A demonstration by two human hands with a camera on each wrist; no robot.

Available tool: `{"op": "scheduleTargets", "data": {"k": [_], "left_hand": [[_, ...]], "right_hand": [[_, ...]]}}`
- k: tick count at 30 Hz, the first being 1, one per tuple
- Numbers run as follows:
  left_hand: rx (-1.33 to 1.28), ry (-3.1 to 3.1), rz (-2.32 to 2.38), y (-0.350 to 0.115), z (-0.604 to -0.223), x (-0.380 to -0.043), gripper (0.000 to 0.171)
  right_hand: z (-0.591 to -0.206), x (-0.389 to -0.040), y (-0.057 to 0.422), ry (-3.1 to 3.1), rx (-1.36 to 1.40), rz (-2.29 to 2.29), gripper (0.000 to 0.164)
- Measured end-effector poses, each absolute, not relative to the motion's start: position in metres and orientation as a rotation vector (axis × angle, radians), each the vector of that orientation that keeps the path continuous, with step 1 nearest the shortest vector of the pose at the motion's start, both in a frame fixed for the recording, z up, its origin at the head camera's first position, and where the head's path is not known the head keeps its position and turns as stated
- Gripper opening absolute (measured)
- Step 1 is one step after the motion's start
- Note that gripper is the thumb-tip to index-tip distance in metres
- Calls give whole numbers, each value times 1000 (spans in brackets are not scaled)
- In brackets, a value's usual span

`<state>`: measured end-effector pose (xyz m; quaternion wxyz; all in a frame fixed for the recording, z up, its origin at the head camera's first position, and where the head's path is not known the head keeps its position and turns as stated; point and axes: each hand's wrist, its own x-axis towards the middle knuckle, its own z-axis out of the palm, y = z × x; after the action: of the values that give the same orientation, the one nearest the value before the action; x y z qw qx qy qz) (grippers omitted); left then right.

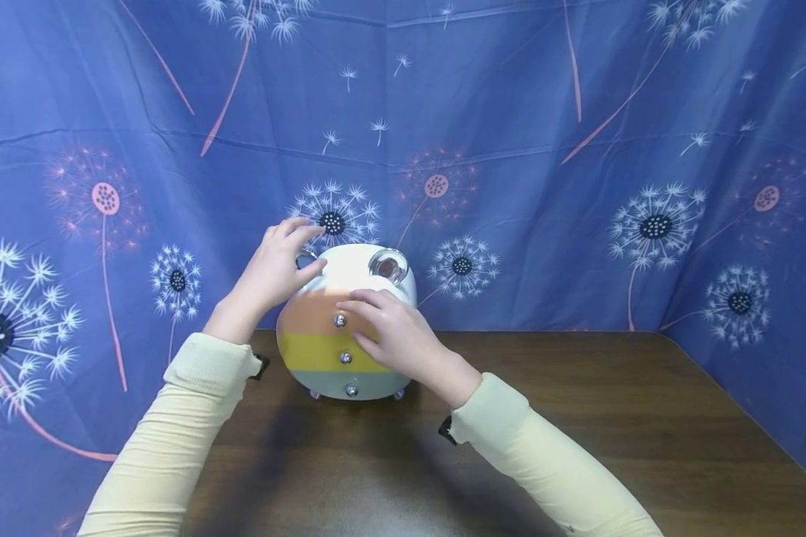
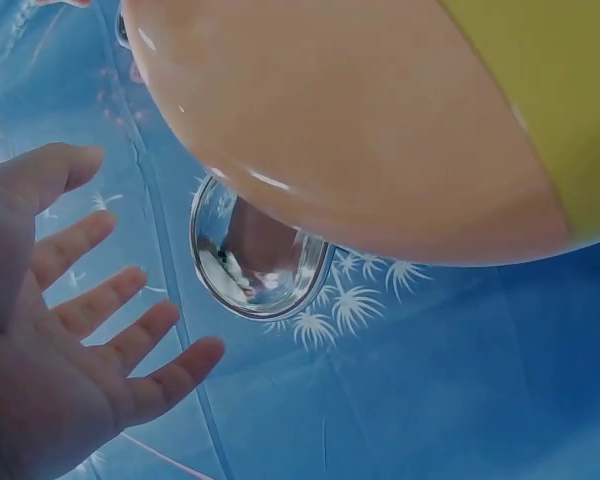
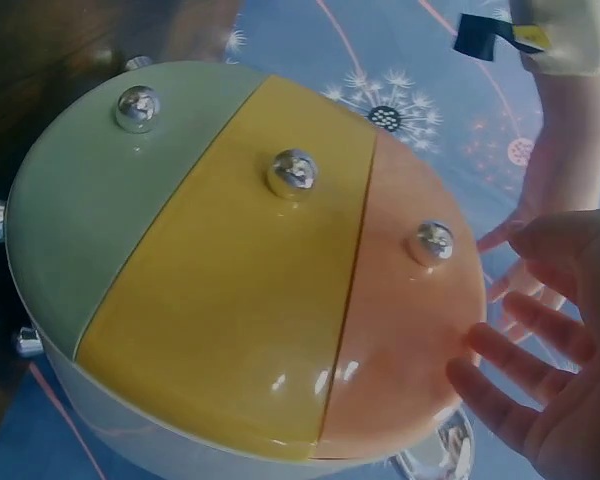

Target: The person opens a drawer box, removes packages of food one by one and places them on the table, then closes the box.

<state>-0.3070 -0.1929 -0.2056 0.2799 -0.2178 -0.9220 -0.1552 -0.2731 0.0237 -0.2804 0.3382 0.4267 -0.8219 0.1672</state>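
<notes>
A rounded white cabinet [image 1: 349, 265] with a front striped in orange, yellow and pale green stands on small feet. Each stripe carries one round silver knob, such as the knob [image 3: 294, 172] on the yellow band. Two shiny silver ear-like rings sit on top; the right ring [image 1: 389, 266] shows plainly, while the left one is partly behind my left hand [image 1: 282, 261]. That hand has its fingers spread, apart from the ring [image 2: 260, 255] in the left wrist view. My right hand [image 1: 403, 335] hovers by the orange panel [image 3: 400, 330], fingers extended; I cannot tell whether the fingertips touch it.
The cabinet is near the back edge of a dark brown wooden table [image 1: 578, 418]. Behind and on both sides hangs a blue cloth [image 1: 510, 89] with dandelion prints. Light yellow sleeves [image 1: 544, 455] cover both forearms.
</notes>
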Motion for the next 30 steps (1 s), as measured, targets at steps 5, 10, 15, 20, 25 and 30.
{"op": "scheduleTargets", "data": {"k": [5, 10, 15, 20, 25, 30], "left_hand": [[-553, -2610, -394, -193, -199, -318, 49], [-556, -2725, -402, -197, -195, -327, 47], [-613, -2762, -402, -202, -192, -334, 38], [-625, -2788, -446, -204, -189, -341, 29], [-576, -2865, -595, -208, -187, -347, 23], [-561, -2903, -770, -215, -190, -354, 22]], "right_hand": [[-288, -281, 17, -2037, 1133, 356, 37], [-296, -286, 12, -1989, 1145, 281, 36], [-302, -288, 6, -1990, 1122, 186, 38], [-307, -289, -2, -1987, 1122, 162, 37], [-311, -290, -9, -1983, 1112, 140, 33], [-313, -293, -12, -1975, 1101, 90, 34]]}}
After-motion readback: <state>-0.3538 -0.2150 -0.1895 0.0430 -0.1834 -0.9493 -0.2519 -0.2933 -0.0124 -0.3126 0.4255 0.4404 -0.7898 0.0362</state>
